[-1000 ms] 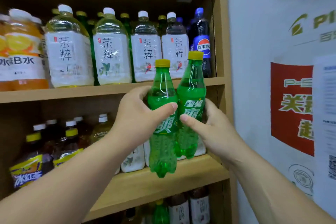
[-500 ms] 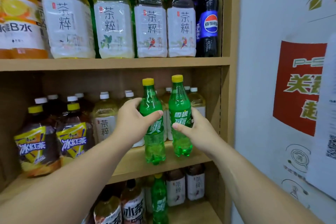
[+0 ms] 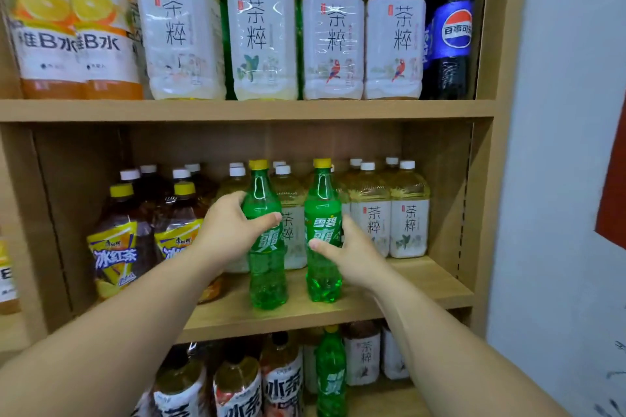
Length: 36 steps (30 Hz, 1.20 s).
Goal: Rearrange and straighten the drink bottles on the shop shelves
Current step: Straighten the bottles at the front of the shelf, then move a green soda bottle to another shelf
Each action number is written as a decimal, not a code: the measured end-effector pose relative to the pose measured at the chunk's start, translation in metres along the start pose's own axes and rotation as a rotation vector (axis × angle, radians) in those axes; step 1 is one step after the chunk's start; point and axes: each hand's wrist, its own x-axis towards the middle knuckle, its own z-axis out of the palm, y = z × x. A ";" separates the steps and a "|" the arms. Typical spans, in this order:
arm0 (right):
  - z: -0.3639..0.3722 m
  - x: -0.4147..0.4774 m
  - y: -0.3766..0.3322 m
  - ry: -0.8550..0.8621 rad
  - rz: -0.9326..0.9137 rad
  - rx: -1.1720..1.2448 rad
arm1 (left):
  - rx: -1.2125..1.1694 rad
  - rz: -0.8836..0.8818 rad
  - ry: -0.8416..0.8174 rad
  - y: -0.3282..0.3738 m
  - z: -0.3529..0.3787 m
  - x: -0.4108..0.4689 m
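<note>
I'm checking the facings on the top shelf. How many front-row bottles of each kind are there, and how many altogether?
Orange drink bottles: 2
White-label tea bottles: 4
Blue cola bottle: 1
Total: 7
</note>
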 end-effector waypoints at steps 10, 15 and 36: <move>0.045 0.023 -0.011 -0.036 0.055 0.010 | 0.142 -0.002 0.042 -0.007 -0.010 -0.001; 0.034 0.012 -0.011 -0.006 -0.008 -0.022 | 0.186 0.050 0.122 0.003 -0.009 -0.015; -0.187 0.050 -0.143 0.695 -0.436 -0.122 | 0.256 0.586 0.311 0.215 -0.045 0.052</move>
